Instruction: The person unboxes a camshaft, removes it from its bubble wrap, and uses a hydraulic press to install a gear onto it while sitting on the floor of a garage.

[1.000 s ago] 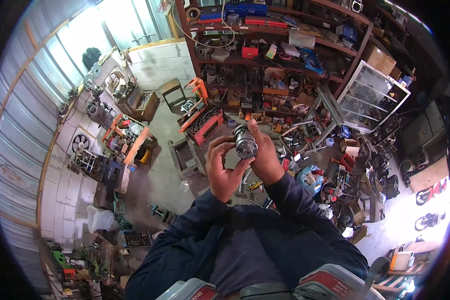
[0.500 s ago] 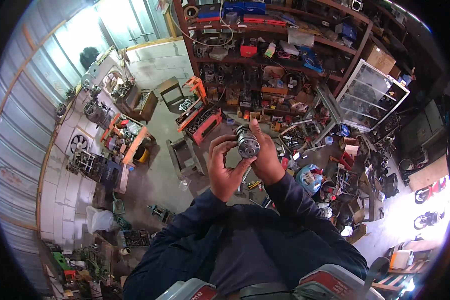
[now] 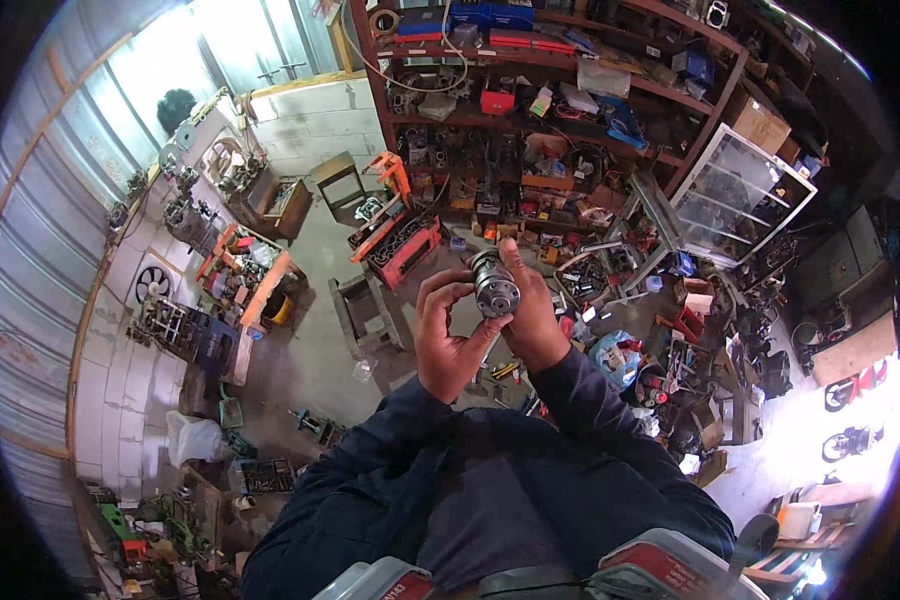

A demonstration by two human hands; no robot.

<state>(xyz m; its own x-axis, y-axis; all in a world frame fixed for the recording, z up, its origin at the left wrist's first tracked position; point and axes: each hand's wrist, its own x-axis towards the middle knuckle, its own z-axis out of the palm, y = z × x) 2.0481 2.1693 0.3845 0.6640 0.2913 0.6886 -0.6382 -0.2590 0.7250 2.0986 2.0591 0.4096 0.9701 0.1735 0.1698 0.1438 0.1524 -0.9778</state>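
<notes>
A dark, shiny cylindrical metal part [image 3: 496, 290], with holes in its round end face, sits between my hands in front of my chest. My left hand [image 3: 448, 345] grips it from the left, fingers curled and thumb against the lower edge. My right hand [image 3: 536, 320] holds it from the right and behind, thumb pointing up along its side; the other fingers are mostly hidden by the part.
Red shelving [image 3: 560, 88] crammed with boxes and parts stands ahead. An orange metal stand [image 3: 402, 250] and a grey frame [image 3: 342, 300] are on the floor. Cluttered benches line the left wall; a glazed white frame [image 3: 745, 180] and piled tools and parts lie at right.
Both hands and the part stay nearly in place, the part shifted and turned very slightly rightward since one second ago. The surroundings have moved a little to the left in the picture.
</notes>
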